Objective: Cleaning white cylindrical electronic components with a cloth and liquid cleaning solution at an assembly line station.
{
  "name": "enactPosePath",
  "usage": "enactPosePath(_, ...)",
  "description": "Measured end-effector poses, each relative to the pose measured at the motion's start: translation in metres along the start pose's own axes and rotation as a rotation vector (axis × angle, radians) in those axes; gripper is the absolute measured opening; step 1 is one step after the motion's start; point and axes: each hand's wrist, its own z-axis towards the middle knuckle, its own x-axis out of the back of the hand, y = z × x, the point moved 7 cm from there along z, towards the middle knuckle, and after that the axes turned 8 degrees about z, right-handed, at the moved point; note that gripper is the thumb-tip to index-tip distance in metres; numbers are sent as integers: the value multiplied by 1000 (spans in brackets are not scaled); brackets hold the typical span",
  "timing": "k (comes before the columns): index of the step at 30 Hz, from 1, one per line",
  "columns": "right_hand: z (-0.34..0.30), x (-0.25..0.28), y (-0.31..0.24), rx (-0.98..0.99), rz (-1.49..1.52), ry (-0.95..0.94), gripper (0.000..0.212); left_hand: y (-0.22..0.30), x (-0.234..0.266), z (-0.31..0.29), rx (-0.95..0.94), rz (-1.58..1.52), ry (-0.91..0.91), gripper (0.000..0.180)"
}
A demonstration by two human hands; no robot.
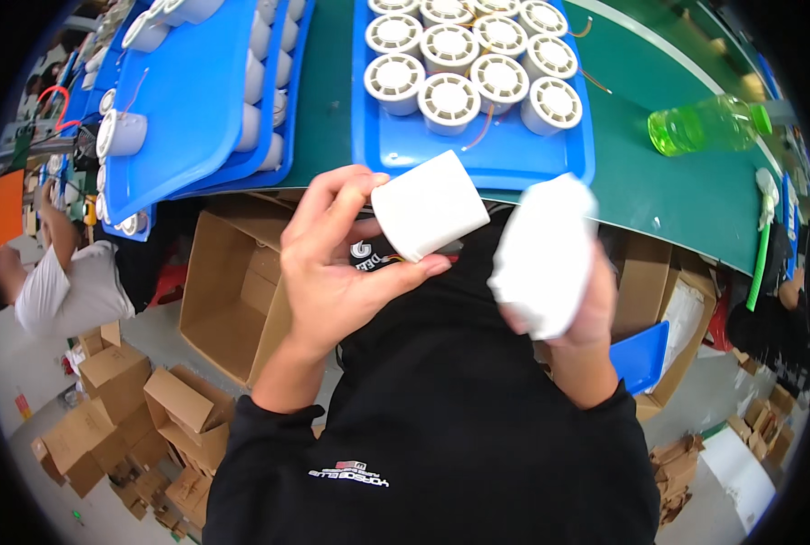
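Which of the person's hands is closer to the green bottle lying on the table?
The right. The right hand, wrapped in a white cloth, sits below and left of the green bottle. The left hand, gripping a white cylinder, is farther left.

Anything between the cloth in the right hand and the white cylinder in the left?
Nothing visible. The left hand holds the white cylinder by thumb and fingers, its side toward the right hand bare. The white cloth in the right hand sits just beside it, with only an open gap over the dark clothing between them.
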Motion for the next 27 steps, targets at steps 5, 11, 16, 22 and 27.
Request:
enactPosePath(5,-5,35,-47,437,-335,280,45,-10,-9,-8,119,-182,20,62)
enactPosePath(11,-11,40,-48,549,-527,206,47,-6,-15,-10,98,-139,-39,67)
enactPosePath(16,-16,-30,-41,850,-1278,-184,29,8,-13,-8,-44,108,-15,62)
enactPosePath(22,-20,-81,-4,1008,-1816,-658,29,26,-16,-9,-269,312,18,51)
enactPosePath(27,1,-79,-19,995,-1930,-528,23,33,-24,-15,-268,325,-85,56)
